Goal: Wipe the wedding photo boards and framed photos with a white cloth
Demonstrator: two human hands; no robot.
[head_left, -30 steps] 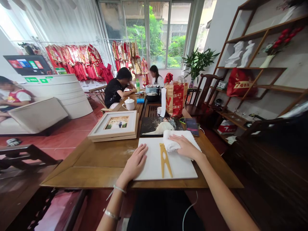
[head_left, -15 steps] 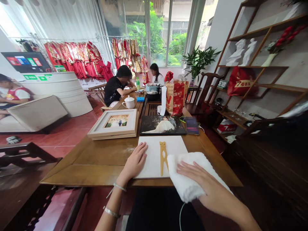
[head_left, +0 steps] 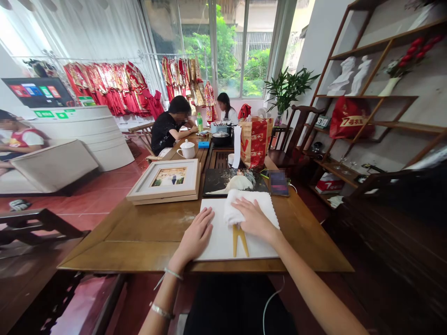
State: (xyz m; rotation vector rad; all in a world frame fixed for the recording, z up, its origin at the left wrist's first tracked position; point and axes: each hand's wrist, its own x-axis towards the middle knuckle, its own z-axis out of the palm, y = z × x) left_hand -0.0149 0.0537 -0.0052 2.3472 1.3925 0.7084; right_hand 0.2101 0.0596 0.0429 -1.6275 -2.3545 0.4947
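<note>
My left hand (head_left: pixel 198 232) lies flat with its fingers stretched out on the left side of a white board (head_left: pixel 218 246). Under my right hand (head_left: pixel 253 216) is a folded white towel (head_left: pixel 267 200), its fingers bent over the cloth and pressing it down. The towel covers the board's upper right part and overlaps the edge of a dark wedding photo panel (head_left: pixel 213 179). A flat yellow two-pronged piece (head_left: pixel 240 244) lies on the board. Only its two prongs show below the towel, and the upper end is hidden.
Framed pictures (head_left: pixel 143 190) lie stacked at the left of the wooden table (head_left: pixel 139 244). Beyond stand a white lidded cup (head_left: pixel 187 149) and a paper bag (head_left: pixel 256 144). A phone (head_left: pixel 279 182) is at the right. Two people sit at the far end; another person sits at left.
My right hand has moved forward and left with the towel, from the board's lower right corner onto the yellow piece's upper end. My left hand has stayed in place.
</note>
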